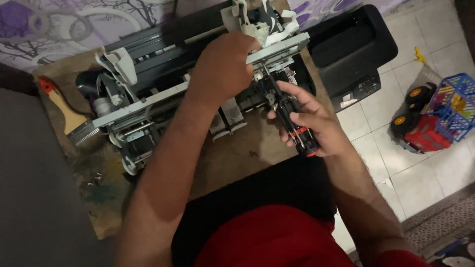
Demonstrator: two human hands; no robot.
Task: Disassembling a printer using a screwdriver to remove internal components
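On a worn brown board (237, 153) over a tiled floor (425, 183) we see a stripped printer frame (148, 106). Our left hand (222, 66) clamps its metal rail (277, 49); our right hand (309, 123) grips a black screwdriver (289, 116), tip at the frame.

From my remote seat I count two bare hands, the left hand (222, 66) and the right hand (309, 123); one black-and-red screwdriver (292, 121); one stripped-down printer mechanism (148, 101); one black printer housing (354, 47); one wooden-handled paintbrush (67, 113); one wooden board (237, 153); one red toy truck (420, 131); one blue plastic basket (457, 101); a few loose screws (95, 179), too small to number.
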